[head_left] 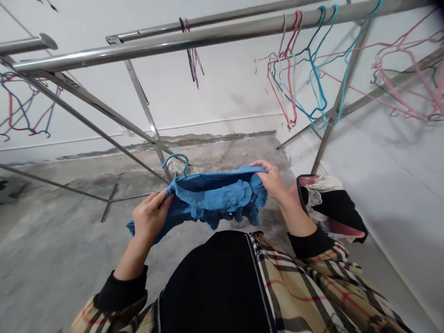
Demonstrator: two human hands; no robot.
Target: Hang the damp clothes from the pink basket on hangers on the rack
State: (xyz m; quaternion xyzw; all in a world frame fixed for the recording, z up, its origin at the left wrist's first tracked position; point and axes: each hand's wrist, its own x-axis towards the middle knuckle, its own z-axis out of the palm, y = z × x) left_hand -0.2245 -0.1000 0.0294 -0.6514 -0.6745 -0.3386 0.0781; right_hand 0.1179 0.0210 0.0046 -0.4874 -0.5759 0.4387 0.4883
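A blue garment (215,196) with ruffled edges is stretched between my two hands in front of my body. My left hand (151,212) is closed on its left side, thumb and fingers pinching the cloth. At the upper right edge, my right hand (272,178) grips the fabric the same way. A teal hanger (176,159) pokes its hook up from the garment's neckline, nearer my left hand. The rest of that hanger is hidden by the cloth.
A metal drying rack (145,44) spans the view ahead. Colourful hangers (312,69) hang at right, with thin dark and pink ones (192,55) nearer the middle. A basket of clothes (329,203) stands on the floor at right, beside the white wall.
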